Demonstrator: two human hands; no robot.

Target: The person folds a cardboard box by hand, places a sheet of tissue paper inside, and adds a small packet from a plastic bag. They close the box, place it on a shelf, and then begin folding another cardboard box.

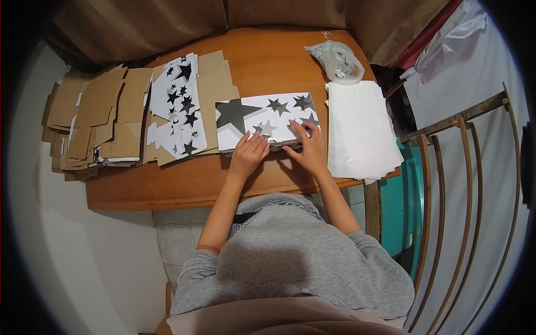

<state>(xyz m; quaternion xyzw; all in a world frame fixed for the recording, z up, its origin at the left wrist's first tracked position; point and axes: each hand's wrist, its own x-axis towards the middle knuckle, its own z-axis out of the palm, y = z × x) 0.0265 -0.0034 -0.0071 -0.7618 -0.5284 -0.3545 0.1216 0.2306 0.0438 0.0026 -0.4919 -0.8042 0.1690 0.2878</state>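
Observation:
A white box (231,137) printed with black and grey stars lies closed in front of me on the wooden table. My left hand (249,154) rests on its near edge, fingers stretched over the top by the front side. Across from it, my right hand (310,148) grips the same edge near the right corner, fingertips on the lid and thumb low against the front. Between the hands a small pale round spot shows at the box's front edge; what it is cannot be made out.
Flattened star-printed boxes (174,106) and stacks of brown cardboard (100,103) cover the left side. To the right lies a pile of white paper sheets (360,128), with a clear plastic bag (338,61) behind it. A wooden rack (469,151) stands beyond the table's right edge.

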